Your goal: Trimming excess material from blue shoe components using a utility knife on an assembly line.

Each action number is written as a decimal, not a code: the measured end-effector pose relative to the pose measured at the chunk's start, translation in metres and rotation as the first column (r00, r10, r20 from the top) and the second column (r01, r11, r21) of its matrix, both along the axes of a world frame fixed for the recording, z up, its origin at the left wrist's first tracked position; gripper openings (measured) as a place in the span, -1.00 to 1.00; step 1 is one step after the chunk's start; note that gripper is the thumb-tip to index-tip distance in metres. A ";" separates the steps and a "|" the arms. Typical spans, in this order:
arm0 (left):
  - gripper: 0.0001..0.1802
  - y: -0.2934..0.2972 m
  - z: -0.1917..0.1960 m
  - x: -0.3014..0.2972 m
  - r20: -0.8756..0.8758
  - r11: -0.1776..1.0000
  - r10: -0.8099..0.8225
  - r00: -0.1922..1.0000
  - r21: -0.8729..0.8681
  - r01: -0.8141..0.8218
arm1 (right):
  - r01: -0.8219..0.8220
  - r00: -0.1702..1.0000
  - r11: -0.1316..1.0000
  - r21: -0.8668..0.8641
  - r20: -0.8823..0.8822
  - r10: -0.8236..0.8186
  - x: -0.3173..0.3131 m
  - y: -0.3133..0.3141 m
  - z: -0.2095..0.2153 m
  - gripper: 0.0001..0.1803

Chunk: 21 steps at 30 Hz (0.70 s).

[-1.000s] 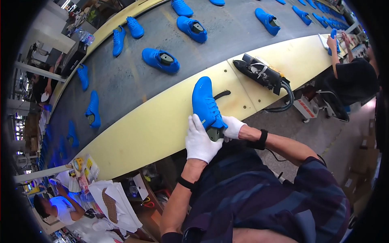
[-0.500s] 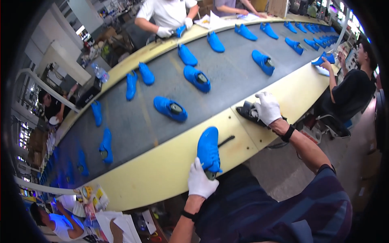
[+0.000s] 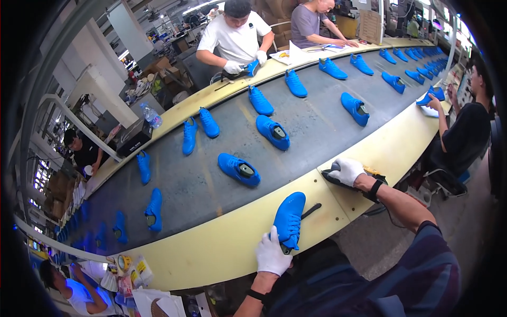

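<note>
Fingers of left hand (image 3: 271,254) wrap blue shoe (image 3: 290,217) heel.

A shoe factory: blue shoes (image 3: 239,169) ride a long conveyor belt (image 3: 317,127).

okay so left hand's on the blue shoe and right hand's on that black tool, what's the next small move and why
Probably lift the tool toward the shoe. The right hand already grips it on the yellow ledge, apart from the shoe, which the left hand steadies at the heel.
</note>
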<state>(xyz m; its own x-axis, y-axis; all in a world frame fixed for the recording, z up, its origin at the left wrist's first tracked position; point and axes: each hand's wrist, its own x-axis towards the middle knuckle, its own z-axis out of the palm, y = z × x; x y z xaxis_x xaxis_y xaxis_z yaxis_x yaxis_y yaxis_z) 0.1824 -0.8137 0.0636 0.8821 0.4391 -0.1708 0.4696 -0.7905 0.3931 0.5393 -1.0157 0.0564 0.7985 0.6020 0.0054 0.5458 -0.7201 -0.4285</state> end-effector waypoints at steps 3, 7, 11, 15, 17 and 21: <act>0.21 -0.002 -0.011 -0.003 0.053 0.999 0.010 0.999 0.040 -0.012 | -0.072 0.996 0.993 -0.088 -0.056 0.068 0.000 0.018 0.019 -0.47; 0.29 0.006 -0.014 0.003 0.115 0.998 -0.014 0.993 0.068 0.007 | -0.120 0.986 0.975 -0.189 -0.141 0.094 -0.007 0.026 0.039 -0.46; 0.14 0.008 -0.013 0.003 0.146 0.997 -0.008 0.989 0.072 -0.002 | -0.203 0.965 0.979 -0.013 -0.173 0.198 -0.052 0.036 0.060 -0.51; 0.15 0.011 -0.022 -0.001 0.168 0.993 -0.017 0.986 0.121 -0.003 | -0.415 0.850 0.908 0.058 -0.331 0.410 -0.099 0.078 0.088 -0.50; 0.17 0.003 -0.019 -0.003 0.131 0.992 -0.012 0.991 0.123 -0.004 | -0.478 0.805 0.875 0.080 -0.358 0.473 -0.110 0.088 0.086 -0.49; 0.19 -0.002 -0.014 -0.001 0.101 0.998 0.019 0.995 0.060 -0.025 | -0.402 0.814 0.914 -0.056 -0.478 0.329 -0.106 0.097 0.062 -0.43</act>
